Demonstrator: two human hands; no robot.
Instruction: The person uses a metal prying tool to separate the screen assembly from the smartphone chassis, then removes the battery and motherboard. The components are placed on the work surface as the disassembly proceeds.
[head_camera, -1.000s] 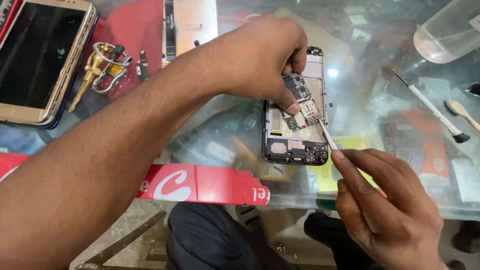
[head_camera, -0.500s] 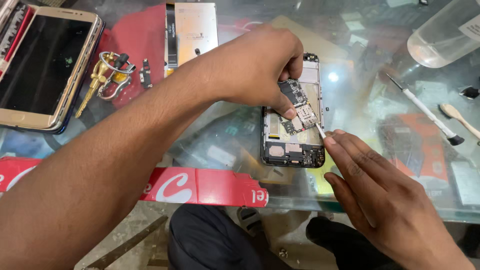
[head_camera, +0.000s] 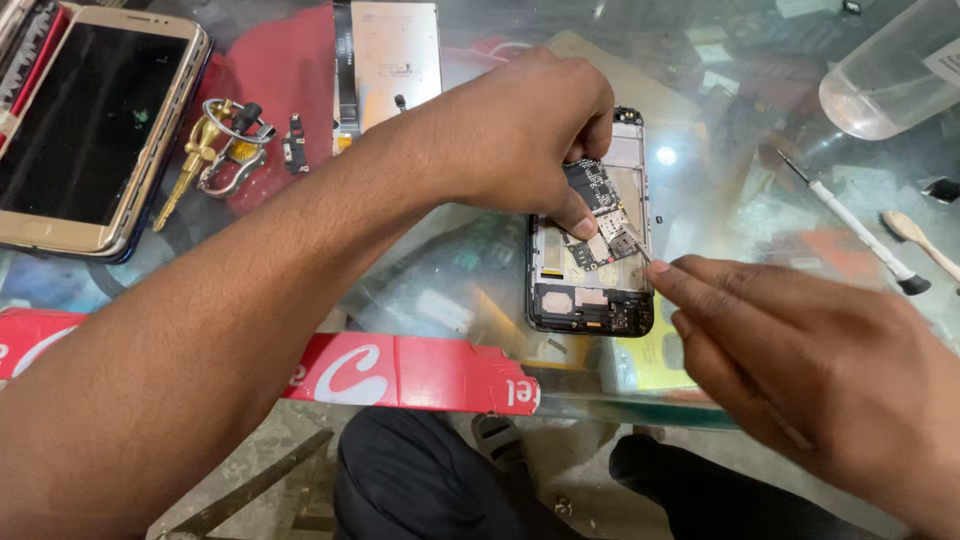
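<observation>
Phone: an opened phone (head_camera: 590, 250) lay face down on the glass table (head_camera: 740, 130), near its front edge, its back cover off and the circuit boards showing.
Board: a small dark board (head_camera: 598, 185) sat in the upper half of the phone, with metal shields and a lighter patch below it.
Left hand: the left hand (head_camera: 520, 135) reached across from the left and rested on the phone; its thumb pressed down on the board area, the other fingers curled over the phone's top edge.
Left grip: closed onto the phone, pinning it rather than lifting it.
Right hand: the right hand (head_camera: 800, 360) came in from the lower right, fingers pinched together and pointing at the phone's right edge.
Tool: a thin metal tool (head_camera: 636, 248) stuck out from the fingertips, its tip touching the board near the phone's right side.
Right grip: closed on the tool, fingers tight together; I could not tell whether it was tweezers or a fine driver.
Doing it well: in my judgement, the phone needed to be kept pinned flat, the tool tip kept low and light, and slips onto nearby parts avoided.
Left of phone: a detached screen panel (head_camera: 395, 50) lay further back, then keys (head_camera: 215, 140) on a red cloth (head_camera: 290, 70), then a gold phone (head_camera: 90, 120) at the far left.
Right of phone: a screwdriver (head_camera: 850, 225) and a clear bottle (head_camera: 890, 70) lay well apart from the hands.
Front edge: a red strip (head_camera: 400, 370) ran along the table's front.
</observation>
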